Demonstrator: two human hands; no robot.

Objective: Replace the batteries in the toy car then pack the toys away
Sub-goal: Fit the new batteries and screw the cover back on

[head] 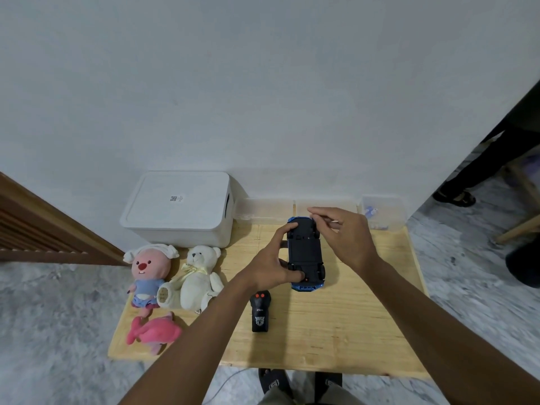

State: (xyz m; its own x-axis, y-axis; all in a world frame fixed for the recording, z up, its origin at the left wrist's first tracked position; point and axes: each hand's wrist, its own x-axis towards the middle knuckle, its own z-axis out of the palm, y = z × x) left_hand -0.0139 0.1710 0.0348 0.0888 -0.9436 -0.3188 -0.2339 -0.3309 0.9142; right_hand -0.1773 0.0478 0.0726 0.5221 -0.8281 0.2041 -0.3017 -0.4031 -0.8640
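A blue toy car [305, 252] lies upside down on the wooden table [336, 331], its black underside facing up. My left hand [271, 264] grips the car along its left side, thumb near the rear. My right hand [344, 235] hovers over the car's far end and pinches a thin tool [333, 222] whose tip points at the underside. A black remote control [260, 312] with red buttons lies just in front of the car.
A white lidded storage box [178, 211] stands at the back left. Three plush toys lie on the left: a pink beaver [146, 273], a white bear [198, 276], a pink dolphin [153, 333]. Clear containers [382, 213] line the back edge. A person's legs are at the right.
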